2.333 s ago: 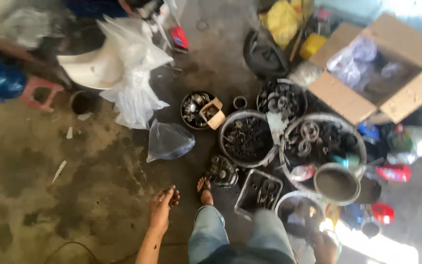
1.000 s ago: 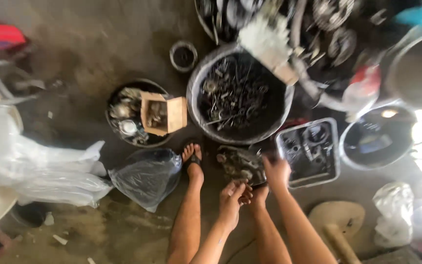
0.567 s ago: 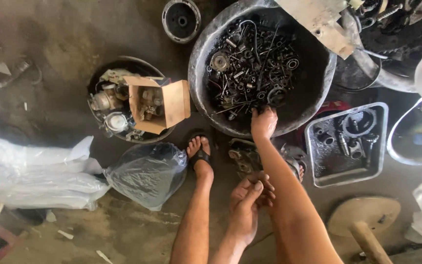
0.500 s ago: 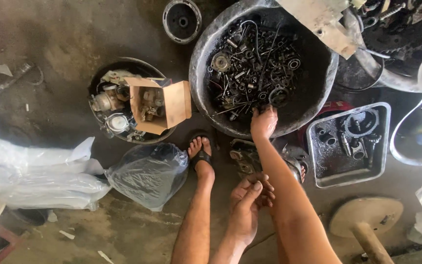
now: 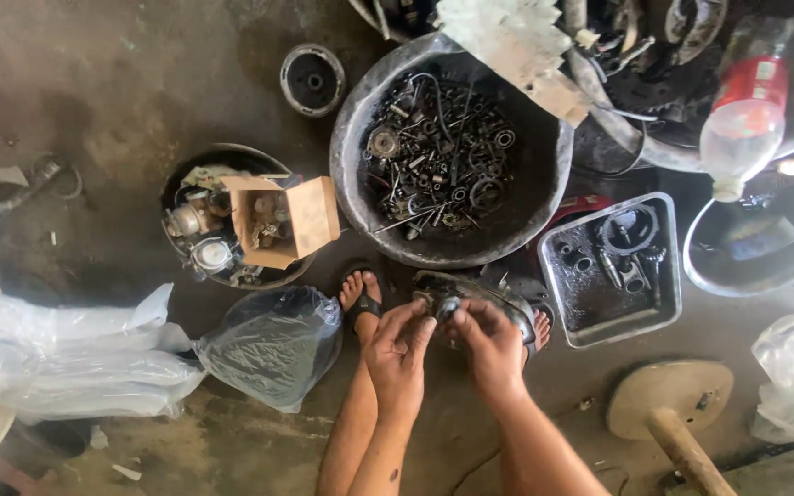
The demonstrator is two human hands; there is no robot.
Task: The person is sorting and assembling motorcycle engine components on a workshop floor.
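Both hands, left hand (image 5: 399,354) and right hand (image 5: 489,344), grip a dark metal engine part (image 5: 480,298) on the floor, fingers curled round it. Basin of bolts (image 5: 544,197) at 12 o'clock; foot (image 5: 360,298) at 9.

Single head-worn view, looking steeply down at grimy concrete floor (image 5: 140,110). Close range: own forearms enter from bottom edge, left hand (image 5: 399,354) and right hand (image 5: 492,347) low-centre. Large round grey basin of metal parts (image 5: 544,197) above hands, toward top.
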